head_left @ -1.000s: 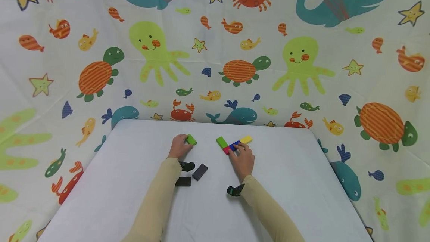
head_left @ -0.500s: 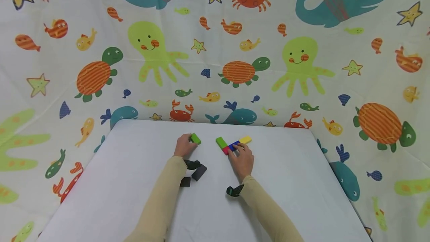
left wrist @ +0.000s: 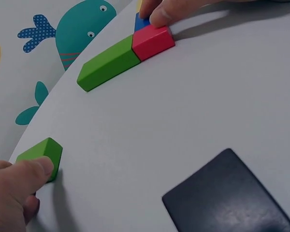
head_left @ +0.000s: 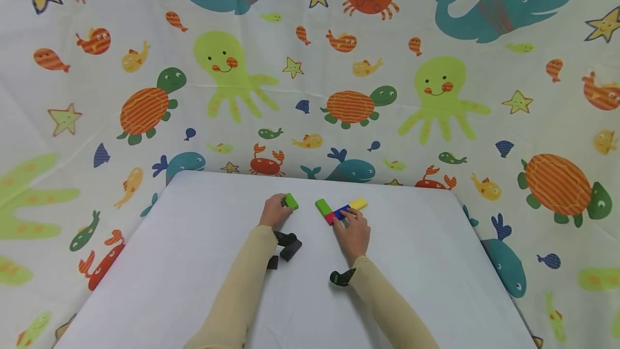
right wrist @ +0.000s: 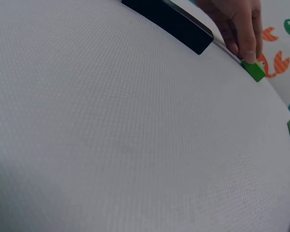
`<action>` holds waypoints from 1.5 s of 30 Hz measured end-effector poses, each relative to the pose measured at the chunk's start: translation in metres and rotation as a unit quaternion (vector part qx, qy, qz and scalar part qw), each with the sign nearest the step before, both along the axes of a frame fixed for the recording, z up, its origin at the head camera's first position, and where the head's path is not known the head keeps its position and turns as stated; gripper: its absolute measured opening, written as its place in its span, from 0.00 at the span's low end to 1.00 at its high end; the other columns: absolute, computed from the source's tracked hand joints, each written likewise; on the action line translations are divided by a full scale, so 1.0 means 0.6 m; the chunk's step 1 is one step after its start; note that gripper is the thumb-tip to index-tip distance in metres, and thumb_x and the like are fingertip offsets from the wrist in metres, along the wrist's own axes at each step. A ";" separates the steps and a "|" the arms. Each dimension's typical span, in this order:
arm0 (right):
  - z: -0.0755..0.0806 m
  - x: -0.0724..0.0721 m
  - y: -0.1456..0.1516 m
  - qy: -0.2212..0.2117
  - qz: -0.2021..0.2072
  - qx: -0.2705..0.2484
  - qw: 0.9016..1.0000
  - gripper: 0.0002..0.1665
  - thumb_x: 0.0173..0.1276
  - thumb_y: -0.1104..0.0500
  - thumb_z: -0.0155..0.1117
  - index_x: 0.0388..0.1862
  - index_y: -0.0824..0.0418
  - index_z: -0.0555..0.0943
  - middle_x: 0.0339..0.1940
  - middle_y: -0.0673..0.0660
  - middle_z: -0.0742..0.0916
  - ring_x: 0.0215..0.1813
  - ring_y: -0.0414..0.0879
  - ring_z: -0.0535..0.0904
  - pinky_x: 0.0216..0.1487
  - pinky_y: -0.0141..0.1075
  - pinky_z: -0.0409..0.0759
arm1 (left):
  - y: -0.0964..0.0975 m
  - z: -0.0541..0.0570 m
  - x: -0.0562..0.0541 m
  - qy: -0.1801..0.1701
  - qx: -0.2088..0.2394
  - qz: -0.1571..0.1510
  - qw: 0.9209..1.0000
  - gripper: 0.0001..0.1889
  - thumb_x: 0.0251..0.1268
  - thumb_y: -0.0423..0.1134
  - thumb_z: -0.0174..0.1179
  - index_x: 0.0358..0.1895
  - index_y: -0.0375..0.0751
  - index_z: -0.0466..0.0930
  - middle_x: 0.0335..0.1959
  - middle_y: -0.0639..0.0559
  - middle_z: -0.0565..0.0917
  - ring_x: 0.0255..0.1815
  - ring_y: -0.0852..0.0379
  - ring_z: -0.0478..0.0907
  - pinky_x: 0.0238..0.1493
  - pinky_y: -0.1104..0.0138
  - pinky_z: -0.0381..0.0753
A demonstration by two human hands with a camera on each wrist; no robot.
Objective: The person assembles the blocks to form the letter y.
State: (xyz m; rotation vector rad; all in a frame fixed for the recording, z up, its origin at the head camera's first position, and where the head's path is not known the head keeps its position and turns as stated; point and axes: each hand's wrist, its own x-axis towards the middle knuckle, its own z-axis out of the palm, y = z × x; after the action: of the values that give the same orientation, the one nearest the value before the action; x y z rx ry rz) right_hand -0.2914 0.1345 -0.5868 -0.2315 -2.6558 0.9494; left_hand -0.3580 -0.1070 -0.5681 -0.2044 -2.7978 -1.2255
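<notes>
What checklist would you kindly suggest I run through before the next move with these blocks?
1. Loose green block pinched in the left grip: ok.
2. No other block between the loose green block and the joined green block: ok.
3. Joined green block touching the red block: ok, they meet at their ends.
4. Right grip pinching the red block or blue block firmly: cannot tell, though it is at both.
5. Left wrist camera clear of the dark block: cannot tell, as they overlap in the head view.
</notes>
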 end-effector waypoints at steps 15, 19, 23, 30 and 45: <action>-0.002 0.009 0.004 -0.006 0.006 -0.008 1.000 0.26 0.66 0.41 0.65 0.57 0.53 0.83 0.62 0.54 0.78 0.63 0.54 0.71 0.61 0.51 0.68 | 0.044 0.035 -0.017 -0.006 0.090 0.029 0.995 0.25 0.59 0.31 0.66 0.60 0.27 0.76 0.48 0.36 0.80 0.44 0.45 0.76 0.51 0.54 0.77; -0.001 0.012 0.009 0.000 0.008 -0.003 1.000 0.26 0.66 0.41 0.66 0.56 0.54 0.84 0.62 0.54 0.78 0.63 0.54 0.71 0.61 0.51 0.68 | 0.063 0.031 -0.020 0.000 0.095 0.033 0.995 0.24 0.59 0.30 0.67 0.59 0.26 0.76 0.50 0.35 0.79 0.46 0.45 0.76 0.52 0.54 0.77; 0.002 0.017 0.008 0.006 0.010 -0.003 1.000 0.25 0.65 0.42 0.67 0.56 0.54 0.84 0.61 0.55 0.79 0.63 0.55 0.72 0.60 0.52 0.68 | 0.077 0.016 -0.016 0.018 0.092 0.039 0.995 0.24 0.58 0.30 0.68 0.58 0.25 0.77 0.50 0.34 0.79 0.46 0.44 0.75 0.52 0.54 0.76; -0.007 0.018 0.005 0.013 0.010 0.013 1.000 0.24 0.64 0.42 0.67 0.54 0.53 0.85 0.60 0.55 0.79 0.60 0.55 0.73 0.58 0.51 0.71 | 0.089 0.014 -0.004 0.008 0.068 0.052 0.996 0.22 0.59 0.28 0.66 0.56 0.21 0.76 0.54 0.29 0.77 0.56 0.39 0.74 0.60 0.50 0.72; 0.001 0.019 0.025 0.019 0.016 0.011 1.000 0.25 0.65 0.41 0.66 0.55 0.53 0.85 0.61 0.55 0.79 0.62 0.55 0.73 0.60 0.51 0.69 | 0.106 0.003 -0.020 0.032 0.037 0.051 0.997 0.21 0.57 0.29 0.64 0.53 0.22 0.78 0.49 0.31 0.79 0.50 0.40 0.76 0.55 0.51 0.75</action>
State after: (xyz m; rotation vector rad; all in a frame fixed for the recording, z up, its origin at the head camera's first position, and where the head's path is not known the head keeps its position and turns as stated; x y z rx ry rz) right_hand -0.2800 0.1494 -0.5860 -0.1647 -2.6415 0.9236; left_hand -0.3699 -0.0434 -0.5662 -0.0919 -2.6668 -1.2732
